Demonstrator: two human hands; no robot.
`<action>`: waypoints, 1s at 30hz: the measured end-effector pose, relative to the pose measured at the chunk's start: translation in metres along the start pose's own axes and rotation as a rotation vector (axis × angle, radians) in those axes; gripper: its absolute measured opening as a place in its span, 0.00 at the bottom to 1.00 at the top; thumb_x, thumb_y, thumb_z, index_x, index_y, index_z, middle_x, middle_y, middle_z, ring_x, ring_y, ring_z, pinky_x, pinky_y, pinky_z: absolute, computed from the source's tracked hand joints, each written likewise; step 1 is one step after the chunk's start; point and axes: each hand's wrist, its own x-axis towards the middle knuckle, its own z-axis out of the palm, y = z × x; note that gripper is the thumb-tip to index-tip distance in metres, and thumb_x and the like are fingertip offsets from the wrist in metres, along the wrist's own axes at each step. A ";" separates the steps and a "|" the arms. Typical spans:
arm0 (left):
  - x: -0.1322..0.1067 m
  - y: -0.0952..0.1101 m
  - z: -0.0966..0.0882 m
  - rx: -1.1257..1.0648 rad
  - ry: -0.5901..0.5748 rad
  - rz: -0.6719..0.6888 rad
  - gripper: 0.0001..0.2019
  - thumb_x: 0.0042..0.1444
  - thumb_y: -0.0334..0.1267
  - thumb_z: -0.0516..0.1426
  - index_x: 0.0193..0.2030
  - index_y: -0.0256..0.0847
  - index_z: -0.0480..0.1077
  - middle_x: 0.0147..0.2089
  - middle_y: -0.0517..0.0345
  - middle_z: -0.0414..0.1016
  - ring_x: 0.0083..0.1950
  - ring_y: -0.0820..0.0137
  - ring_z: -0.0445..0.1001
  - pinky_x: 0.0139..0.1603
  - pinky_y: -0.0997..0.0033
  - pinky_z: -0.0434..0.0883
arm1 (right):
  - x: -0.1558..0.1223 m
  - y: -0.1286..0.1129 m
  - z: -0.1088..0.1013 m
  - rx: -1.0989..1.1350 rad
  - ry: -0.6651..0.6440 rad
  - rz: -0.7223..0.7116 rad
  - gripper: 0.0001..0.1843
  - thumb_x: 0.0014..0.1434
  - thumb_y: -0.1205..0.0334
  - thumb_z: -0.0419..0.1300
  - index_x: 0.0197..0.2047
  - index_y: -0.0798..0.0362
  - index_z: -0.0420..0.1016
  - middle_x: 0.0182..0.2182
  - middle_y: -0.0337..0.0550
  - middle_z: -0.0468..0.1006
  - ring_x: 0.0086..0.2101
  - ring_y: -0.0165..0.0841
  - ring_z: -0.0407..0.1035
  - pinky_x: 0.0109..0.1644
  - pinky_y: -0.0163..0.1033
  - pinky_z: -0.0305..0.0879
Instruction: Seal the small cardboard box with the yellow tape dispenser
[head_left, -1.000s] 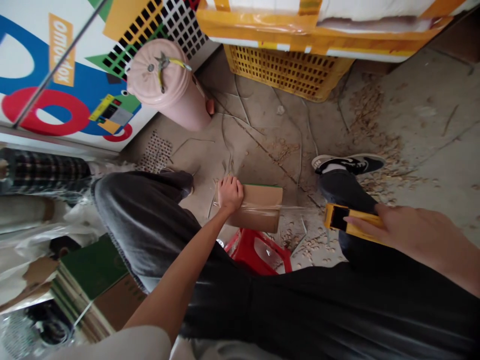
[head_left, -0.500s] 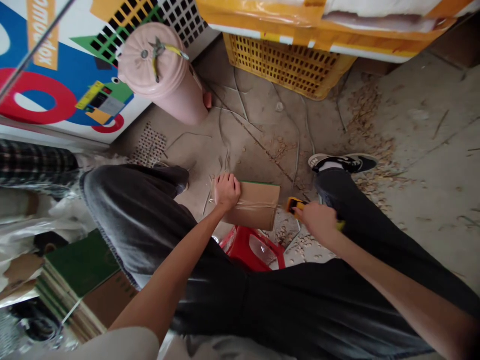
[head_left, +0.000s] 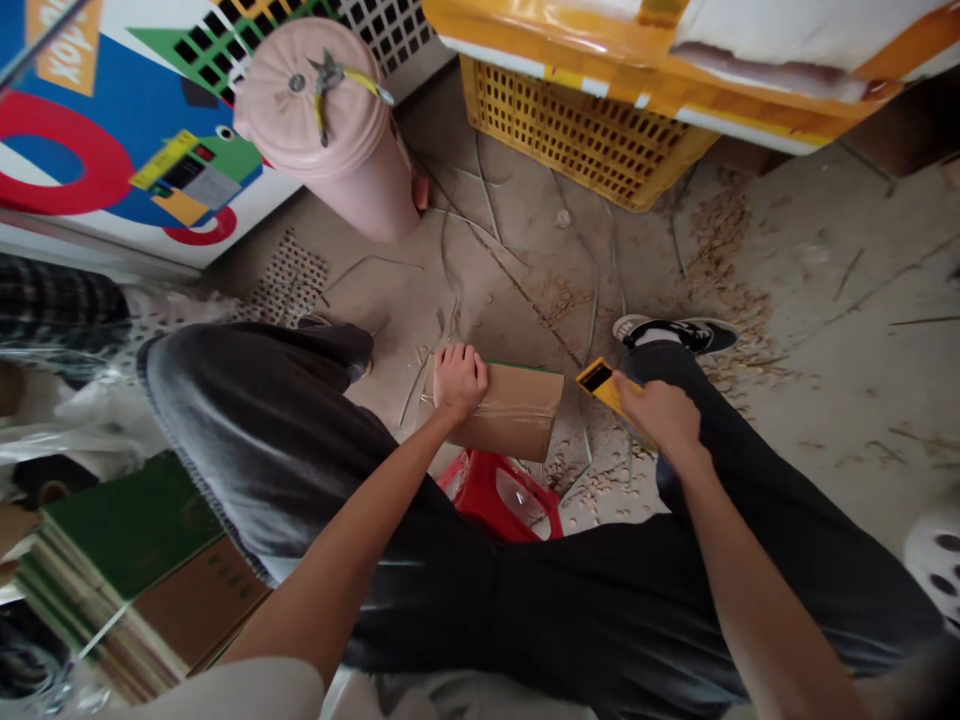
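Note:
My left hand (head_left: 457,380) presses closed on the left end of a brown cardboard box (head_left: 517,412) that rests between my knees, above a red stool (head_left: 501,494). Clear tape runs across the box's top face. My right hand (head_left: 664,415) is closed around a yellow tape dispenser (head_left: 600,382), held just right of the box's right edge, over my right leg. My legs in dark trousers flank the box, and my right shoe (head_left: 679,333) stands on the floor beyond.
A pink lidded bin (head_left: 330,125) stands at the back beside a colourful printed cabinet (head_left: 97,140). A yellow plastic crate (head_left: 585,135) sits under a taped white box. Stacked green and brown boxes (head_left: 127,560) lie at my left. Wood chips litter the concrete floor (head_left: 810,330).
My right hand brought the yellow dispenser in from the far right to the box's right edge, then lifted it slightly. The left hand has stayed on the box.

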 end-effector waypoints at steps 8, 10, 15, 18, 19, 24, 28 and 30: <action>-0.002 -0.002 0.001 0.002 0.031 0.031 0.17 0.75 0.38 0.46 0.43 0.37 0.74 0.47 0.42 0.77 0.51 0.53 0.72 0.56 0.53 0.63 | -0.078 -0.082 -0.011 0.526 0.192 -0.065 0.42 0.74 0.34 0.41 0.32 0.59 0.81 0.29 0.57 0.81 0.30 0.37 0.71 0.33 0.39 0.54; -0.003 -0.002 0.000 -0.014 0.018 0.045 0.16 0.74 0.37 0.46 0.44 0.36 0.74 0.46 0.42 0.77 0.52 0.52 0.71 0.57 0.53 0.63 | -0.090 -0.112 -0.001 0.398 0.231 -0.082 0.38 0.73 0.34 0.47 0.35 0.58 0.83 0.32 0.59 0.84 0.32 0.39 0.74 0.35 0.38 0.55; -0.006 0.001 -0.004 -0.075 0.006 0.071 0.17 0.74 0.36 0.45 0.46 0.34 0.74 0.47 0.40 0.76 0.53 0.51 0.70 0.59 0.53 0.62 | -0.095 -0.143 0.001 0.278 0.221 0.033 0.40 0.73 0.33 0.44 0.44 0.57 0.85 0.41 0.63 0.85 0.43 0.46 0.80 0.46 0.40 0.65; -0.007 0.003 -0.007 -0.102 -0.040 0.063 0.21 0.75 0.38 0.41 0.49 0.32 0.74 0.49 0.38 0.75 0.55 0.51 0.69 0.62 0.52 0.60 | -0.090 -0.145 -0.006 0.280 0.182 0.106 0.43 0.73 0.32 0.41 0.46 0.59 0.86 0.45 0.67 0.84 0.48 0.48 0.80 0.50 0.42 0.67; -0.007 0.004 -0.009 -0.112 -0.070 0.062 0.22 0.75 0.38 0.39 0.50 0.32 0.73 0.51 0.37 0.75 0.57 0.50 0.68 0.63 0.51 0.59 | -0.089 -0.146 -0.008 0.274 0.188 0.125 0.43 0.74 0.33 0.41 0.47 0.60 0.86 0.46 0.68 0.84 0.48 0.49 0.80 0.49 0.42 0.68; -0.015 0.008 -0.029 -0.176 -0.128 0.100 0.27 0.75 0.37 0.36 0.53 0.30 0.75 0.54 0.35 0.75 0.60 0.50 0.70 0.65 0.52 0.60 | -0.098 -0.152 -0.021 0.282 0.225 0.191 0.43 0.74 0.35 0.43 0.49 0.66 0.85 0.47 0.72 0.83 0.50 0.51 0.80 0.51 0.42 0.70; -0.020 0.009 -0.054 -0.205 -0.177 0.182 0.27 0.73 0.34 0.37 0.56 0.30 0.77 0.59 0.34 0.76 0.64 0.52 0.72 0.67 0.54 0.64 | -0.120 -0.157 -0.035 0.309 0.282 0.211 0.40 0.74 0.39 0.45 0.51 0.68 0.85 0.49 0.72 0.83 0.52 0.51 0.80 0.53 0.44 0.72; -0.010 0.007 -0.069 -0.205 -0.208 0.236 0.25 0.71 0.33 0.43 0.59 0.32 0.78 0.62 0.33 0.75 0.64 0.53 0.75 0.64 0.56 0.68 | -0.133 -0.157 -0.042 0.331 0.318 0.208 0.37 0.74 0.44 0.46 0.50 0.68 0.85 0.48 0.71 0.83 0.51 0.53 0.80 0.53 0.46 0.74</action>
